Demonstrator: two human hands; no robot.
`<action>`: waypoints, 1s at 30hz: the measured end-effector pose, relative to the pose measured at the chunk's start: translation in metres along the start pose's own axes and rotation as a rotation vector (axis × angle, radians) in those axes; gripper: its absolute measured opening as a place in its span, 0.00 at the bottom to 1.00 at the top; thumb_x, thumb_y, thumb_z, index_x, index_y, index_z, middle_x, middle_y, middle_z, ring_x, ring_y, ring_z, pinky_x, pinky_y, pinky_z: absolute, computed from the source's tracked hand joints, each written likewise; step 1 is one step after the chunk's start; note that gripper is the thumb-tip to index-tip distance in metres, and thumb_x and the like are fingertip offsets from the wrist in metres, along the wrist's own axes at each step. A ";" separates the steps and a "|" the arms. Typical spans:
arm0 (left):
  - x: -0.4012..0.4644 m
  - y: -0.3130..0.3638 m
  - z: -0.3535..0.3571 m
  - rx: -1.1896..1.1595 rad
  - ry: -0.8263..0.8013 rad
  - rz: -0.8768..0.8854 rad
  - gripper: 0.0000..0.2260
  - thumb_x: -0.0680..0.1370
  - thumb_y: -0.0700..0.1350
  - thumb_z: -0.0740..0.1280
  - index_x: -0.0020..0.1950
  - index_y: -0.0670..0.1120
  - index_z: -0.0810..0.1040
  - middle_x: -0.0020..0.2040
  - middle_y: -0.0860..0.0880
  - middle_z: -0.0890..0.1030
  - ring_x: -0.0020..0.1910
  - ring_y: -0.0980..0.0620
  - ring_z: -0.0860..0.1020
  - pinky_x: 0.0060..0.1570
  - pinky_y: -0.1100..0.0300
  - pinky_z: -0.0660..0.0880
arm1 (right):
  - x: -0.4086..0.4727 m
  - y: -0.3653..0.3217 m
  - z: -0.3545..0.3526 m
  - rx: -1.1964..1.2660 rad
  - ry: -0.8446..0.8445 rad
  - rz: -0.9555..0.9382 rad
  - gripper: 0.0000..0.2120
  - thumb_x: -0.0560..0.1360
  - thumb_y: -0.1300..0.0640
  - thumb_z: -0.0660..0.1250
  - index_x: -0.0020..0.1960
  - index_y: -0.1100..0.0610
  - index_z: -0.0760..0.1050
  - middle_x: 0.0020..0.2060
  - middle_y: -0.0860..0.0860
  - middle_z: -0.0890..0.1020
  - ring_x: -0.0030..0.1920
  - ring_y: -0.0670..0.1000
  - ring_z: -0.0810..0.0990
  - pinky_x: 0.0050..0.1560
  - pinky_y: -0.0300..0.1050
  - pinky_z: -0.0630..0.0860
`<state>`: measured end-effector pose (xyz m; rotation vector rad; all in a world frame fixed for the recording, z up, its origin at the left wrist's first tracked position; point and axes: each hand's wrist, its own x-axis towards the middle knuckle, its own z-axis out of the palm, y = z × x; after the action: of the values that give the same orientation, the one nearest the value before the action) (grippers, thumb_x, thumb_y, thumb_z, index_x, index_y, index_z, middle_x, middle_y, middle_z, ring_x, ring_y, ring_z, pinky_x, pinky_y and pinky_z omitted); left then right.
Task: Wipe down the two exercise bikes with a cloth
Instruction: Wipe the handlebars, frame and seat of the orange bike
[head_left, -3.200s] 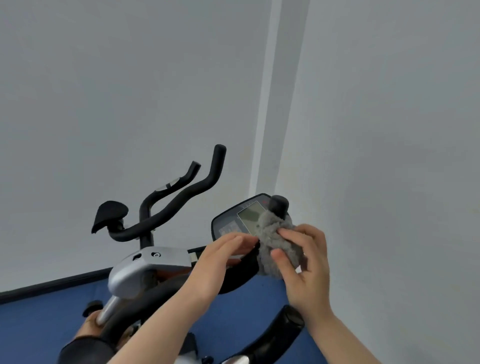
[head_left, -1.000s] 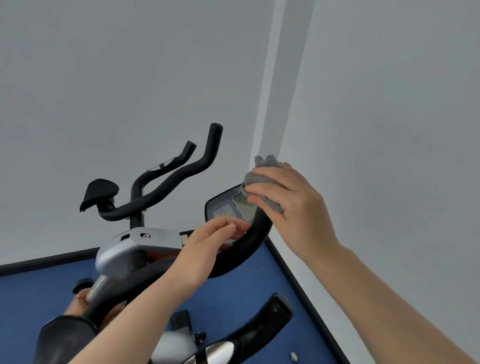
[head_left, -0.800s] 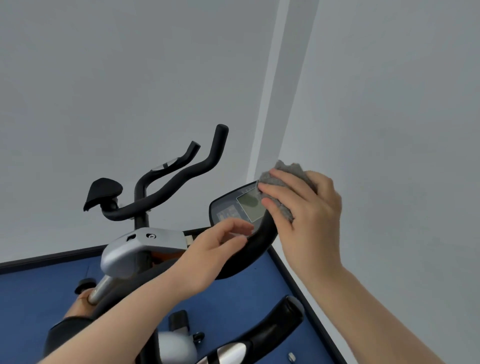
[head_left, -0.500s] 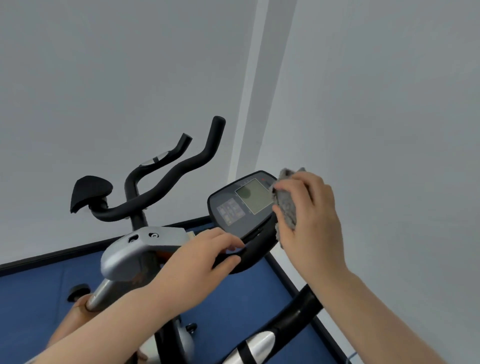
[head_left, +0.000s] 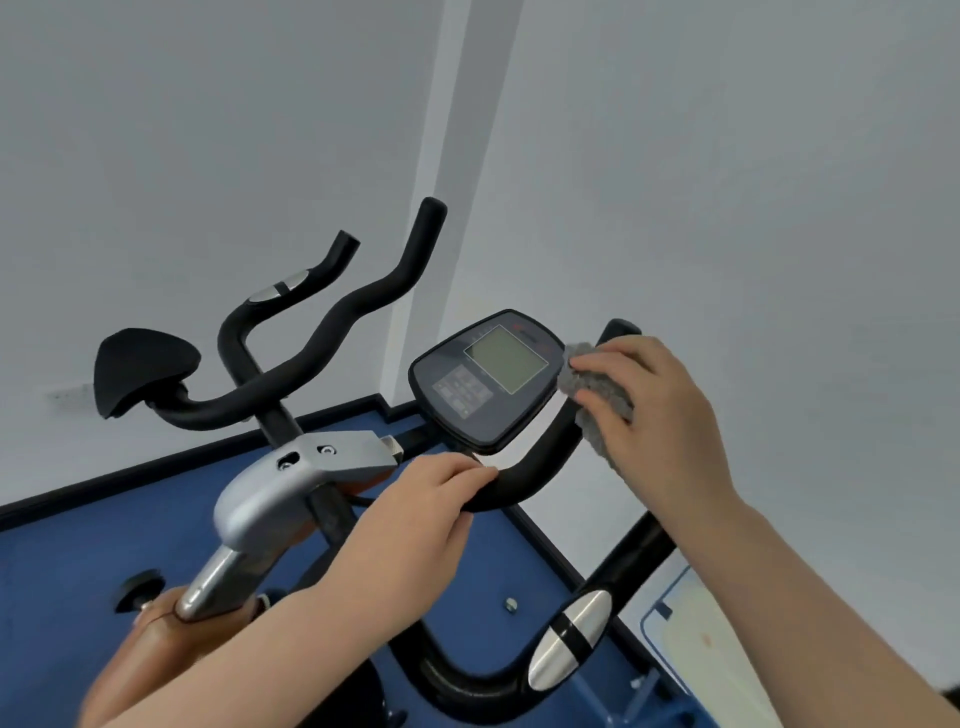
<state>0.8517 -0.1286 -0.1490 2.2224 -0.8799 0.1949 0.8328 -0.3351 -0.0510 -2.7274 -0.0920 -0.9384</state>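
The near exercise bike has a dark console (head_left: 488, 379) with a grey screen and a black curved handlebar (head_left: 540, 462) below it. My right hand (head_left: 660, 415) grips a fuzzy grey cloth (head_left: 592, 384) wrapped round the upper right part of that handlebar, beside the console. My left hand (head_left: 415, 519) holds the lower bend of the same bar, fingers curled over it. Behind stands the second bike (head_left: 291, 457), with black handlebars (head_left: 337, 322), a black elbow pad (head_left: 140, 369) and a silver stem.
A blue floor mat (head_left: 62, 571) with a black border lies under the bikes. Grey walls meet in a corner straight ahead, close on the right. A second black handle with a silver sensor (head_left: 571, 639) rises at lower right. A pale board (head_left: 691, 639) lies beyond the mat.
My right hand with the cloth slid from the bar's top down along its upper right part, beside the console. My left hand curled round the lower bend. The view shifted, showing the console fully.
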 end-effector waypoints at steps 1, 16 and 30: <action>-0.003 -0.002 0.000 -0.011 0.015 -0.008 0.21 0.81 0.39 0.63 0.73 0.53 0.71 0.66 0.60 0.71 0.65 0.62 0.65 0.56 0.82 0.55 | -0.005 -0.007 0.004 -0.047 0.008 0.026 0.09 0.74 0.61 0.71 0.54 0.53 0.81 0.54 0.46 0.73 0.53 0.48 0.74 0.46 0.39 0.71; -0.018 -0.009 -0.013 -0.054 0.079 -0.058 0.18 0.81 0.44 0.61 0.71 0.53 0.70 0.64 0.58 0.70 0.62 0.59 0.67 0.56 0.69 0.67 | -0.053 -0.061 0.049 0.085 -0.202 0.247 0.07 0.77 0.57 0.67 0.47 0.45 0.78 0.48 0.40 0.70 0.49 0.42 0.73 0.45 0.29 0.66; -0.082 -0.031 -0.033 0.059 0.122 -0.177 0.16 0.76 0.48 0.68 0.63 0.51 0.77 0.56 0.57 0.76 0.53 0.56 0.74 0.48 0.65 0.72 | -0.051 -0.058 0.051 0.102 0.062 0.495 0.11 0.79 0.56 0.64 0.60 0.47 0.76 0.51 0.46 0.68 0.46 0.46 0.77 0.43 0.33 0.72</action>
<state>0.8136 -0.0468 -0.1739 2.3020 -0.6159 0.2731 0.8148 -0.2645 -0.1080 -2.4459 0.5084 -0.8384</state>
